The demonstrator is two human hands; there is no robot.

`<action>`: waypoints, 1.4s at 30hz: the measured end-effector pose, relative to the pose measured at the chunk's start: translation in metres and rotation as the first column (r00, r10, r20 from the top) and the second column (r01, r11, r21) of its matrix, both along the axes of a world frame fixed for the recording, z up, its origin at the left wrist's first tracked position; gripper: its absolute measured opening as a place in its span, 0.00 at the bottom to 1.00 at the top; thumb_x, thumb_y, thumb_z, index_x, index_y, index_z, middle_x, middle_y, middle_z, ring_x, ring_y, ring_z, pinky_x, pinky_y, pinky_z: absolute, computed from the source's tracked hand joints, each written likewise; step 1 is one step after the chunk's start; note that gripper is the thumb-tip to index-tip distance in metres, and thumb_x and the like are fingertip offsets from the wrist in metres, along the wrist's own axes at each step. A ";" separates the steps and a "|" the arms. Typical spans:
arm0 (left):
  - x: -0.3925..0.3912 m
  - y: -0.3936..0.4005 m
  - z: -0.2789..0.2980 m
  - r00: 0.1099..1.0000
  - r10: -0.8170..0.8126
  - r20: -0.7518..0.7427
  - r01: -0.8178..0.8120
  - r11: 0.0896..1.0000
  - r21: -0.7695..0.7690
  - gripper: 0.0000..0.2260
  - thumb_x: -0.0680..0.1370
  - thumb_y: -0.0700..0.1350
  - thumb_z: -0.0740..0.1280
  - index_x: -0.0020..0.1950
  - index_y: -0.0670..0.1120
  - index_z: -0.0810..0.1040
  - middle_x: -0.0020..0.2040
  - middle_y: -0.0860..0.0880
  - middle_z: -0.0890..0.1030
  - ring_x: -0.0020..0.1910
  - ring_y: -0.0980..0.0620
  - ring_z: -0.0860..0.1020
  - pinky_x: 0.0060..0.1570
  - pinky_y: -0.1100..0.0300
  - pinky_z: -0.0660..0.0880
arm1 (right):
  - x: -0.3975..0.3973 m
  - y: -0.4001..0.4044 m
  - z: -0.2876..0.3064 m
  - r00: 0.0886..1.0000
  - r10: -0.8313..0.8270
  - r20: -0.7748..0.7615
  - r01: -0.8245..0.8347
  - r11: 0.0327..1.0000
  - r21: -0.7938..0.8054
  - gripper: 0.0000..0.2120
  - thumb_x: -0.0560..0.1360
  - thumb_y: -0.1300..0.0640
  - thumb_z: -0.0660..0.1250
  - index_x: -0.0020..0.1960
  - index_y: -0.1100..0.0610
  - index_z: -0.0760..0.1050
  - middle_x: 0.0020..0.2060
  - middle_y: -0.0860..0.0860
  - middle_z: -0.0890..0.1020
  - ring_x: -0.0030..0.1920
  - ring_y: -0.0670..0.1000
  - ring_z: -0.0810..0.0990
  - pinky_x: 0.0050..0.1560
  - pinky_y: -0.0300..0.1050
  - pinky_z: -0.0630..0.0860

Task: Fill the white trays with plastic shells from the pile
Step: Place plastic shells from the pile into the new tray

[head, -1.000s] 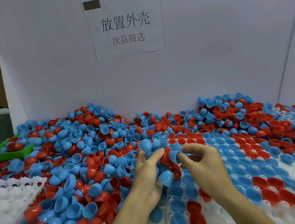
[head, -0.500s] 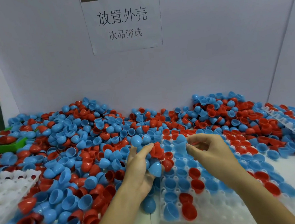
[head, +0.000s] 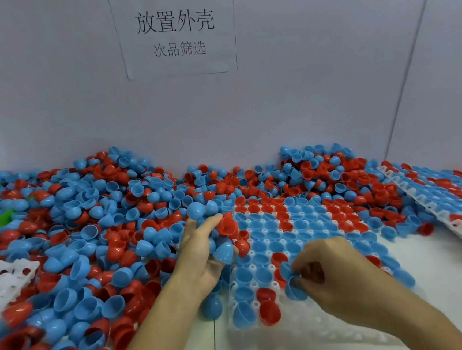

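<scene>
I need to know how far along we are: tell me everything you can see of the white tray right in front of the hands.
The white tray is a thin, moulded plastic grid of round cups, lying flat on the table, its far end meeting the pile. Most cups hold open-side-up shells, mainly blue with some red; the nearest rows are bare. The right hand pinches a blue shell over it. The left hand, holding several shells, hovers at its left edge.

I see my left hand point(head: 203, 258) cradling several shells, a red shell point(head: 226, 225) pinched at its fingertips, beside the pile point(head: 89, 229), while my right hand point(head: 342, 274) pinches a blue shell point(head: 294, 288) over the half-filled middle tray point(head: 308, 332) on the table point(head: 443, 282).
</scene>
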State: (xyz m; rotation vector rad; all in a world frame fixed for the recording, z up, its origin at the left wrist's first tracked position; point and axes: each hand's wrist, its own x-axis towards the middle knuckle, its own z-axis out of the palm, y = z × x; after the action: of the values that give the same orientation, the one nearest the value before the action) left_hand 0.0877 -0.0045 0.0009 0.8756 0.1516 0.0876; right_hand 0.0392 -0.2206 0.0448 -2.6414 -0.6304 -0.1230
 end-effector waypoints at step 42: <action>-0.008 -0.009 0.004 0.997 -0.072 0.009 0.073 0.996 -0.047 0.11 0.75 0.45 0.72 0.56 0.47 0.78 0.48 0.42 0.86 0.39 0.44 0.85 0.31 0.53 0.79 | 0.057 0.074 -0.002 0.991 0.059 0.121 -0.109 0.878 0.466 0.12 0.75 0.50 0.73 0.58 0.51 0.81 0.44 0.38 0.81 0.45 0.36 0.79 0.45 0.30 0.76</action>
State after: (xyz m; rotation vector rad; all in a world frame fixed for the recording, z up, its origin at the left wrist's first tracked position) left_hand 0.0799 -0.0139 0.0052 0.8331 0.1148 0.0193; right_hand 0.0960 -0.1465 0.0430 -2.1418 -0.6522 -0.3449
